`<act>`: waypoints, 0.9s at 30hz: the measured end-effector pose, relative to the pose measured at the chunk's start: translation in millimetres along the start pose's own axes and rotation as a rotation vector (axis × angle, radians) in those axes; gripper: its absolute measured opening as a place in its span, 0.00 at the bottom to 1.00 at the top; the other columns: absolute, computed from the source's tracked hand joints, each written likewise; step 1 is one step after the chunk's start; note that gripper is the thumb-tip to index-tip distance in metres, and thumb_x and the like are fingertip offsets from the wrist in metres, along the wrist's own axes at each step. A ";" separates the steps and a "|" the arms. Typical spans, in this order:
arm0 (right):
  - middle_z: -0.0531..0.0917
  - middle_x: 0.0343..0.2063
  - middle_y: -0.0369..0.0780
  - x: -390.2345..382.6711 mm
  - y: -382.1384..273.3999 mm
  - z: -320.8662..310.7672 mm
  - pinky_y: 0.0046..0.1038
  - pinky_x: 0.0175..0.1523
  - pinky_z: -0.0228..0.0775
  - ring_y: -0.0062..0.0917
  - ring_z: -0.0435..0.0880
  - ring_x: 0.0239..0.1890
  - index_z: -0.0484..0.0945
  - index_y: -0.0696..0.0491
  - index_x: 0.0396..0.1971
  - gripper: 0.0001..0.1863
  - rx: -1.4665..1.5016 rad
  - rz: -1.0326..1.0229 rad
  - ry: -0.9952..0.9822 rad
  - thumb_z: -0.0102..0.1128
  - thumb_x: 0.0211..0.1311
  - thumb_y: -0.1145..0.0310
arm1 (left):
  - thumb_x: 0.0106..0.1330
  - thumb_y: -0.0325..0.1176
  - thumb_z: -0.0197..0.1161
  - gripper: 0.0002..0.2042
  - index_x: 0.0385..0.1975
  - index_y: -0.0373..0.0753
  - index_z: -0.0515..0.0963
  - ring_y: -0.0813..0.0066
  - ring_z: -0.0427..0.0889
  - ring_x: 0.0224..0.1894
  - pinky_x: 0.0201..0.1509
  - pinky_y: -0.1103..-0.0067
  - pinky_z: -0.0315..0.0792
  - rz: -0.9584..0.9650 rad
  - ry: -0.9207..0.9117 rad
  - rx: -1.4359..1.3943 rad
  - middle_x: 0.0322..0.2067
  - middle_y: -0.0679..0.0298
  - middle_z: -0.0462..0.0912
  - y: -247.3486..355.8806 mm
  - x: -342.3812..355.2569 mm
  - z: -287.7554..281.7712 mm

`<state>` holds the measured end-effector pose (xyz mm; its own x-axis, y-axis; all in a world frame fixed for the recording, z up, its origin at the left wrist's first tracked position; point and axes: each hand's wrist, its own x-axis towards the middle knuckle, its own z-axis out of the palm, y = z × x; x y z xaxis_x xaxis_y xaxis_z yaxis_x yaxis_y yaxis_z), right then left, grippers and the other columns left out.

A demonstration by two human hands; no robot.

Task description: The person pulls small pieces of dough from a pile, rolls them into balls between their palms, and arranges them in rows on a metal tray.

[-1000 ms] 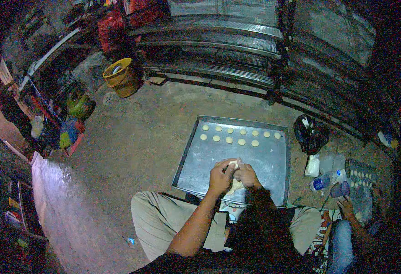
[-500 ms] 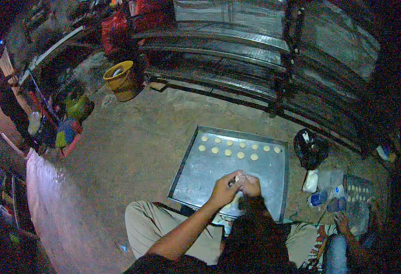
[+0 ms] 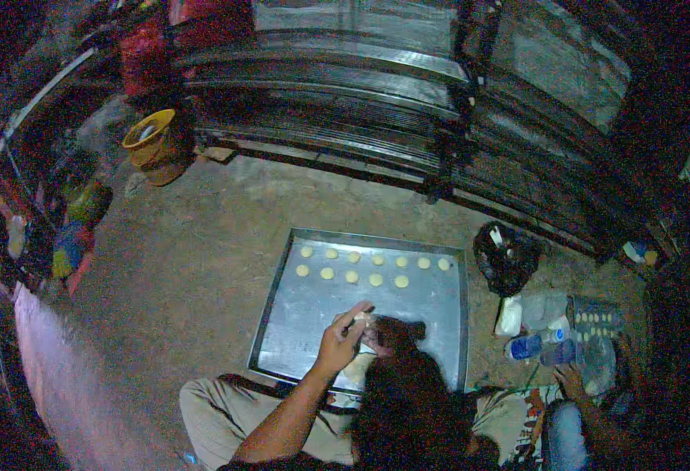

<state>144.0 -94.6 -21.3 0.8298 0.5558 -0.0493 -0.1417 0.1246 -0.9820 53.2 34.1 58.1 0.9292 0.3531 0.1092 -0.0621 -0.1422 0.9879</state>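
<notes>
I can't tell what the half-curled left hand (image 3: 335, 345) or shadowed right hand (image 3: 390, 335) holds; dough discs (image 3: 351, 277) sit mid-frame, likely leaving room.

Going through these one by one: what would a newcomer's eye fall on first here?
Probably the big metal tray on the floor in front of the person, with two rows of pale dough discs near its far edge. Over its nearer part, the left hand and right hand are close together. The yellow bucket at upper left also stands out.
</notes>
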 end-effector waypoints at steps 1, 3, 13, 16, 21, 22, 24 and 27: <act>0.83 0.28 0.35 1.0 1.1 -1.4 0.26 0.37 0.72 0.21 0.80 0.30 0.82 0.55 0.30 0.10 -0.003 -0.003 0.002 0.59 0.64 0.64 | 0.72 0.37 0.57 0.20 0.61 0.41 0.73 0.67 0.76 0.55 0.57 0.73 0.71 -0.011 -0.005 0.053 0.53 0.54 0.80 -5.4 -0.8 1.1; 0.83 0.28 0.35 0.9 2.3 -1.0 0.26 0.37 0.72 0.21 0.80 0.30 0.82 0.55 0.30 0.10 -0.012 -0.001 0.007 0.59 0.64 0.64 | 0.70 0.37 0.59 0.21 0.62 0.42 0.72 0.64 0.76 0.54 0.57 0.72 0.70 -0.012 -0.015 0.177 0.52 0.53 0.80 -9.6 -1.4 0.5; 0.83 0.26 0.35 10.8 6.8 -4.5 0.28 0.37 0.73 0.24 0.81 0.29 0.83 0.56 0.30 0.12 -0.064 -0.095 0.072 0.60 0.63 0.61 | 0.66 0.37 0.64 0.22 0.59 0.42 0.75 0.58 0.78 0.51 0.56 0.71 0.72 0.134 -0.041 0.354 0.49 0.52 0.81 -3.6 0.2 1.7; 0.84 0.25 0.37 6.3 -4.2 8.4 0.31 0.38 0.74 0.26 0.82 0.29 0.83 0.55 0.31 0.15 -0.084 -0.054 0.074 0.60 0.63 0.58 | 0.67 0.37 0.61 0.17 0.54 0.39 0.79 0.58 0.80 0.47 0.52 0.69 0.73 0.081 0.075 0.318 0.43 0.53 0.83 -5.6 -3.4 3.2; 0.84 0.25 0.39 4.8 -24.5 17.6 0.32 0.38 0.74 0.28 0.83 0.29 0.83 0.55 0.32 0.17 -0.164 0.284 0.044 0.59 0.63 0.55 | 0.70 0.36 0.57 0.13 0.48 0.38 0.81 0.56 0.80 0.42 0.47 0.68 0.74 0.154 0.261 0.430 0.38 0.54 0.84 -0.1 -2.8 -1.5; 0.84 0.25 0.39 4.7 -29.9 18.5 0.32 0.38 0.75 0.29 0.83 0.30 0.83 0.55 0.33 0.17 -0.181 0.373 0.032 0.58 0.63 0.55 | 0.70 0.35 0.56 0.13 0.48 0.38 0.82 0.56 0.79 0.44 0.50 0.68 0.73 0.164 0.233 0.475 0.39 0.53 0.84 0.9 -4.1 -2.4; 0.84 0.25 0.40 3.2 -38.1 19.8 0.32 0.38 0.75 0.29 0.83 0.30 0.83 0.55 0.33 0.18 -0.211 0.458 0.003 0.58 0.64 0.54 | 0.69 0.34 0.56 0.13 0.49 0.38 0.81 0.57 0.78 0.47 0.53 0.67 0.72 0.207 0.167 0.504 0.40 0.53 0.84 3.0 -4.2 1.8; 0.78 0.23 0.31 11.6 -1.6 8.3 0.21 0.30 0.67 0.14 0.74 0.24 0.82 0.55 0.33 0.15 -0.296 0.139 -0.039 0.57 0.70 0.58 | 0.69 0.31 0.55 0.21 0.63 0.40 0.70 0.55 0.76 0.54 0.60 0.67 0.69 0.309 0.017 0.405 0.49 0.50 0.81 -12.6 -5.6 -1.4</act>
<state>149.3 -81.5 -18.8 0.7914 0.5825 -0.1854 -0.0847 -0.1959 -0.9770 48.2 35.2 45.2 0.8834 0.2526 0.3946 -0.1838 -0.5879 0.7878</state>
